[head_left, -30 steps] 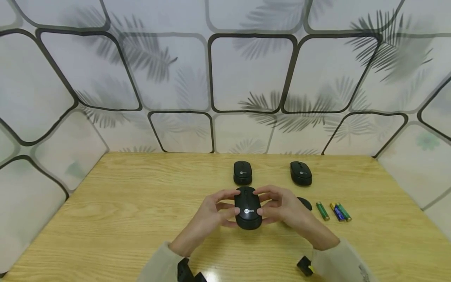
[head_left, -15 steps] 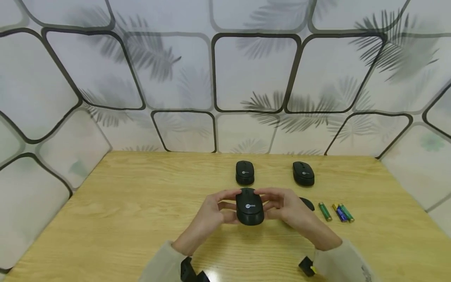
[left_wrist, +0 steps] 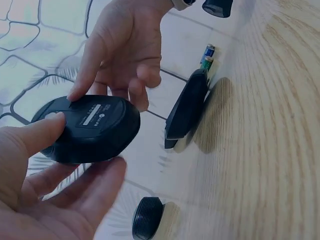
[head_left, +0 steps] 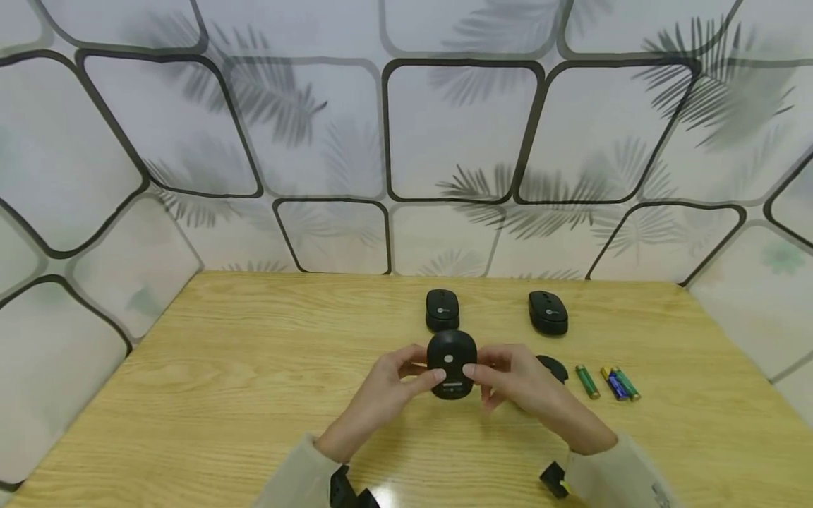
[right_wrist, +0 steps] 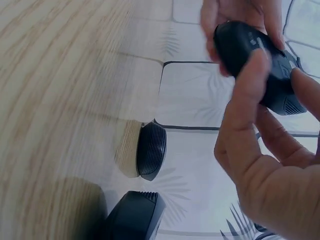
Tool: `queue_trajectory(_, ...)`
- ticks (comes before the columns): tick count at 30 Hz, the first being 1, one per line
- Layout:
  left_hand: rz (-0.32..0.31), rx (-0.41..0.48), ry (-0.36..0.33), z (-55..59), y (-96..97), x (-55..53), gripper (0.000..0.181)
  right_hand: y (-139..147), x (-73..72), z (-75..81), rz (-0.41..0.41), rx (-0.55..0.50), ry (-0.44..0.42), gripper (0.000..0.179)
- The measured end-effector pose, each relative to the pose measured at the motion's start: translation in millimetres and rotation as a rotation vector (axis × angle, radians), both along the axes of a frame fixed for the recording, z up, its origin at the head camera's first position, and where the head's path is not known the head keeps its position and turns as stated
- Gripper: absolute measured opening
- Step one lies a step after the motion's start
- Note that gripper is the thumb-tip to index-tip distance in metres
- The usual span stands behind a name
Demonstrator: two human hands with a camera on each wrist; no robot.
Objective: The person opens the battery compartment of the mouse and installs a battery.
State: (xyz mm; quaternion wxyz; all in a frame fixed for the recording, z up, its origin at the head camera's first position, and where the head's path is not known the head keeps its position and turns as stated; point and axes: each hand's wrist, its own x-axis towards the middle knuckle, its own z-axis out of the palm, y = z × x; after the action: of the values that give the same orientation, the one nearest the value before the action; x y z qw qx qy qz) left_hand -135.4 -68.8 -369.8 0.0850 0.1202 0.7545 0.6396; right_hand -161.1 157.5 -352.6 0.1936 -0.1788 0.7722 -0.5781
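Clamping fingers (left_wrist: 102,190) of left hand (head_left: 387,386) and right hand (head_left: 517,377) on lifted mouse (head_left: 452,365), apparently examining its underside; probably needs steadying next.

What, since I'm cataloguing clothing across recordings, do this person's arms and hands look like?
The sleeves are cream; the right one bears a dark marking, too small to read. The left hand and right hand wear no gloves. A black, angular device sits by the left sleeve; a black block with a yellow spot sits by the right.

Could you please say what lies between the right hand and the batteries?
The head view shows a black mouse, partly hidden by the right hand.
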Motion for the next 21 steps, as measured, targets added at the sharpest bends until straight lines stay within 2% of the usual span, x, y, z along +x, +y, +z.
queue_trajectory(5, -0.056, 0.117, 0.003, 0.7, 1.6, -0.7, 0.053, -2.6, 0.4, -1.9, 0.0, -0.061, -0.024, 0.032)
queue_trajectory(8, -0.091, 0.116, -0.017, 1.5, 1.7, -0.4, 0.062, -2.1, 1.2, -2.5, 0.035, -0.116, -0.032, 0.044)
queue_trajectory(12, -0.146, 0.12, -0.079, 2.1, 1.4, 1.0, 0.071, -0.5, 3.6, -2.3, 0.091, -0.177, -0.042, 0.061)
queue_trajectory(15, -0.167, 0.148, -0.117, 2.5, 0.9, 2.0, 0.077, -1.3, 5.6, -1.8, 0.102, -0.193, -0.05, 0.063)
queue_trajectory(21, -0.172, 0.145, -0.109, 2.6, 0.9, 2.2, 0.077, -3.9, 7.4, -1.9, 0.085, -0.198, -0.048, 0.061)
